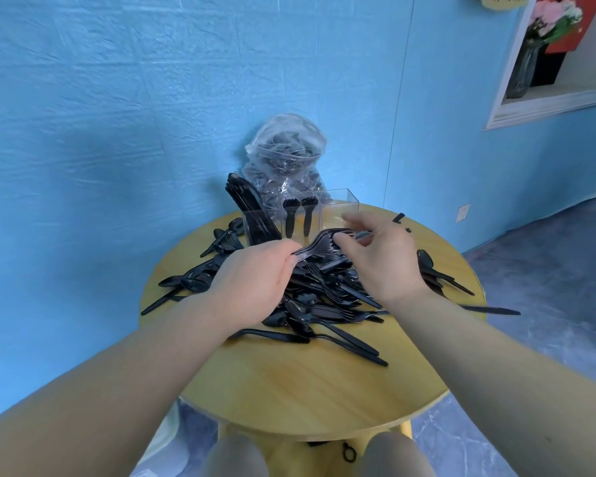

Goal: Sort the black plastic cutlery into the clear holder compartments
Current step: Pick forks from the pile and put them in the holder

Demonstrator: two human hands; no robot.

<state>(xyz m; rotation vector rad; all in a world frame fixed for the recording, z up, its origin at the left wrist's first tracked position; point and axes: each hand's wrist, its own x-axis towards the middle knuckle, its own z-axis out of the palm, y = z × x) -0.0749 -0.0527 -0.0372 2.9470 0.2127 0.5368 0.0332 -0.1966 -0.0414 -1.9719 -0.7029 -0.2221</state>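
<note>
A heap of black plastic cutlery (pixel 324 297) covers the middle of the round wooden table (pixel 300 380). Behind it stands the clear holder (pixel 339 208): several knives fill its left compartment (pixel 252 215), two forks stand in the middle one (pixel 298 215), and the right one looks bare. My left hand (pixel 255 280) grips the handles of a small bundle of black forks (pixel 320 241) just above the heap. My right hand (pixel 379 256) pinches the same bundle at the tine end, its other fingers spread.
A clear plastic bag (pixel 286 156) with more black cutlery leans against the blue wall behind the holder. Loose spoons (pixel 430 266) lie at the table's right edge and others (pixel 224 239) at the left. My knees show under the front edge.
</note>
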